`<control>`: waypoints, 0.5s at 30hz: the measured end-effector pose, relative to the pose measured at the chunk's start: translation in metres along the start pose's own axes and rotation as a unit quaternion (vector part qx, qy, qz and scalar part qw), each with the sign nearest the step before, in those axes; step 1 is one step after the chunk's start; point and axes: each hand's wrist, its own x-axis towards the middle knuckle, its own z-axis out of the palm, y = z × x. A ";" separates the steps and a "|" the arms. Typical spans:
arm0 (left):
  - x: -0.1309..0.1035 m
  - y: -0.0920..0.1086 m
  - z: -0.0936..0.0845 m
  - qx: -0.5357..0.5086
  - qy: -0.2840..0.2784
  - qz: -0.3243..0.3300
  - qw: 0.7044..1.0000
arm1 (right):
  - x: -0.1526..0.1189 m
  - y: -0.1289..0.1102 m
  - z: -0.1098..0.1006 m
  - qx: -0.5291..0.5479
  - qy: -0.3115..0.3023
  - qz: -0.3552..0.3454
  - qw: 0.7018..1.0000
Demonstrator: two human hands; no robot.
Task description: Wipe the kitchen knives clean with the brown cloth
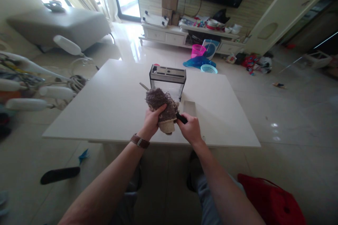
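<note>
My left hand [155, 116] is closed around a shaggy grey-brown cloth [158, 100] with a beige lower part, held above the near edge of the white table. In my right hand [190, 126], the fingers wrap a black handle [182, 118] at the cloth's lower right. A narrow metal blade end [144, 86] pokes out at the cloth's upper left, in line with that handle; it looks like a knife with its middle covered by the cloth. Just behind stands a knife block [168, 74] with a slotted grey top and see-through sides.
On the white table [105, 112], a flat grey rectangular piece [189, 107] lies right of the block. A pink basket [198, 50], blue plastic bag [199, 62] and light-blue basket [208, 69] are beyond it. Left are white padded arms with cables [58, 92]; a red bag [271, 200] sits lower right.
</note>
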 end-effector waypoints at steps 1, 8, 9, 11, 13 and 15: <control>0.002 0.001 0.001 -0.001 0.000 0.002 1.000 | 0.001 0.000 0.000 0.006 0.000 -0.002 1.000; 0.023 0.017 -0.001 -0.067 0.002 0.033 0.997 | 0.004 0.000 0.002 -0.010 0.008 -0.013 1.000; 0.025 0.022 -0.003 -0.079 0.002 0.037 0.996 | 0.004 0.000 0.002 -0.018 0.009 -0.017 1.000; 0.028 0.033 -0.007 -0.104 -0.004 0.047 0.994 | 0.001 0.000 0.000 -0.033 0.004 -0.034 0.999; 0.029 0.047 -0.013 -0.124 -0.023 0.036 0.991 | -0.002 0.001 -0.003 -0.050 -0.008 -0.059 0.997; 0.030 0.061 -0.021 -0.137 -0.038 0.007 0.990 | -0.005 0.004 -0.006 -0.072 -0.018 -0.078 0.994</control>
